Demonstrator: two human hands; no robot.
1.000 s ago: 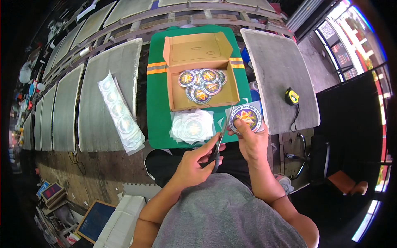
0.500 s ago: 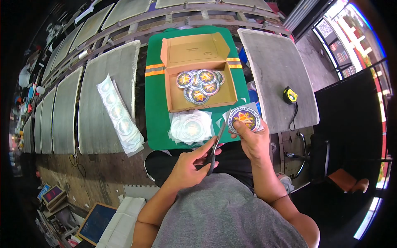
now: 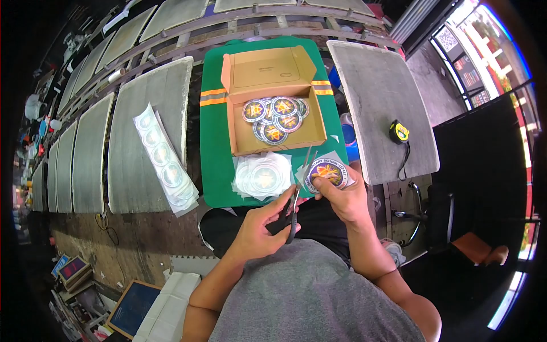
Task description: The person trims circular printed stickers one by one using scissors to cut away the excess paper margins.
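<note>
My left hand (image 3: 263, 229) is wrapped round the handles of black-handled scissors (image 3: 294, 206), whose blades are slightly apart and point up beside a round printed sticker (image 3: 329, 171). My right hand (image 3: 346, 196) pinches that sticker, thumb on its face; clear film surrounds part of it. Just left of the blades lies a pile of translucent square pieces (image 3: 264, 175) on the green cloth (image 3: 216, 165). Behind the pile, an open cardboard box (image 3: 245, 137) holds several round cut stickers (image 3: 285, 121), overlapping one another.
A strip of translucent stickers (image 3: 162, 154) lies on the grey board (image 3: 128, 171) at left. On the right board (image 3: 379, 85) rests a yellow tape measure (image 3: 399, 131) with a black strap. A black chair (image 3: 441, 222) stands at the lower right.
The sticker in my right hand has moved left and down and turned. The scissors' blades have parted, and my left hand has shifted slightly left since the earliest frame.
</note>
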